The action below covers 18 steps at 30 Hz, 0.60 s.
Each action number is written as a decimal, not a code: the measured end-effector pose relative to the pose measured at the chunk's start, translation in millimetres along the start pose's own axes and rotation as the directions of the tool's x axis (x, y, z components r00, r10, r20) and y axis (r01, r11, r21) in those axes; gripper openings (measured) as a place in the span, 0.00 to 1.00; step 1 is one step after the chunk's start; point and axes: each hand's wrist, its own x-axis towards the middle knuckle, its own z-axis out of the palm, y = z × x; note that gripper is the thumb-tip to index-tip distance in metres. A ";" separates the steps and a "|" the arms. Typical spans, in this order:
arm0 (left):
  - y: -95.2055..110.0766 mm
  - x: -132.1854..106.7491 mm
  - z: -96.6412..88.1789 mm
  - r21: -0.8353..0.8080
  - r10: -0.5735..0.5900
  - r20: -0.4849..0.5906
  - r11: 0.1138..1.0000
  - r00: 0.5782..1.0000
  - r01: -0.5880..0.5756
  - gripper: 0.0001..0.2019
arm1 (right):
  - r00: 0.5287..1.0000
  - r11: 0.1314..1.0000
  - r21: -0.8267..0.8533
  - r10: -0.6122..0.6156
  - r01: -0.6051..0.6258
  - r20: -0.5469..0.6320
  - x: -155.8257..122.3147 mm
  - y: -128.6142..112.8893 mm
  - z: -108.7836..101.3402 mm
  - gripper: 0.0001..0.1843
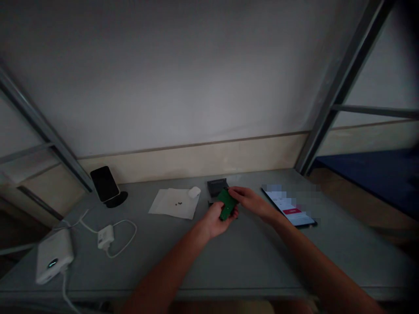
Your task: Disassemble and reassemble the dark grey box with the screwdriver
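Observation:
A green circuit board [228, 205] is held tilted above the grey desk, between both hands. My left hand [216, 219] grips its lower left side, thumb on top and fingers underneath. My right hand [244, 199] pinches the board's upper right corner. Just behind the hands lies a dark grey casing [216, 186], partly hidden by the board. To the left, several tiny dark pieces, which look like screws, rest on white paper [166, 205], with a small white rounded object [194, 192] at the paper's upper right corner.
At the right, a tablet [291, 209] with its screen lit lies near my right forearm. A phone [105, 183] leans on a round black stand [117, 199] at the back left. A white power bank [55, 256] and a white adapter [105, 237] with cables occupy the left side. Metal posts [340, 83] flank the desk.

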 end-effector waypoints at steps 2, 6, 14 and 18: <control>1.4 -1.1 1.0 -0.007 -0.013 -0.023 1.000 1.000 0.013 0.10 | 1.000 0.999 0.029 0.024 -0.024 0.013 -0.7 -1.0 -3.0 0.23; 2.2 -1.9 2.0 -0.011 -0.004 -0.029 1.000 1.000 0.004 0.11 | 0.998 0.995 0.073 0.063 -0.064 0.026 -3.6 -6.1 -4.6 0.23; -0.3 2.2 -1.0 0.014 0.019 -0.006 1.000 1.000 -0.019 0.09 | 0.998 0.997 0.032 0.065 -0.065 -0.005 -7.0 -10.8 -2.4 0.23; -0.3 2.5 -0.9 0.025 0.018 -0.015 1.000 1.000 -0.017 0.09 | 0.997 0.998 0.019 0.060 -0.059 -0.039 -6.5 -8.8 -1.8 0.25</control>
